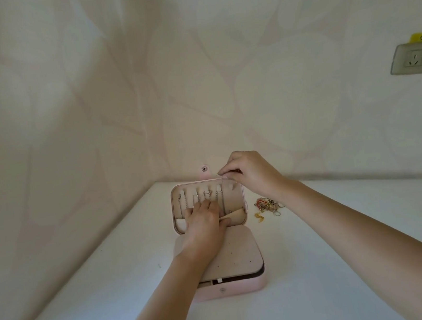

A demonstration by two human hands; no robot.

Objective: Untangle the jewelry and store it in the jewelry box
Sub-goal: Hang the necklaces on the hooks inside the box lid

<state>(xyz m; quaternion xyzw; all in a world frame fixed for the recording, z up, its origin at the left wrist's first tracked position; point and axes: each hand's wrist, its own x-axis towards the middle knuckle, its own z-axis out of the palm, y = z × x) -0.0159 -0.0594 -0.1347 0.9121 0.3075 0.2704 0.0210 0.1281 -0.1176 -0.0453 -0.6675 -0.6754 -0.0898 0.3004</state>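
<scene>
Right hand (249,174) has its fingertips closed together on a small piece (227,177) at the far right top of the lid (235,200); it is too small to tell whether that is a chain end or a holder tab. Left hand (204,220) lies flat with fingers spread and fairly straight, pressing on the chains (182,204) hung inside the lid, its thumb at the pocket (236,218) along the lid's near edge.

The jewelry box (236,255) sits open on the desk (337,263), lid propped on the far side. A tangled pile (268,204) of jewelry lies on the desk just to the right of the lid, with a gold piece (259,216) slightly nearer.

Risks, as I judge them:
- With 2 hands working in 1 small lid, a pull at the top could drag a neighbouring chain off its tab and knot it with the others.
- Lifting the left hand too soon may let the hanging chains swing and cross.
- Pressing hard on the propped lid could tip it back or shift the box.
- The right forearm passes over the pile and could sweep it along the desk.
</scene>
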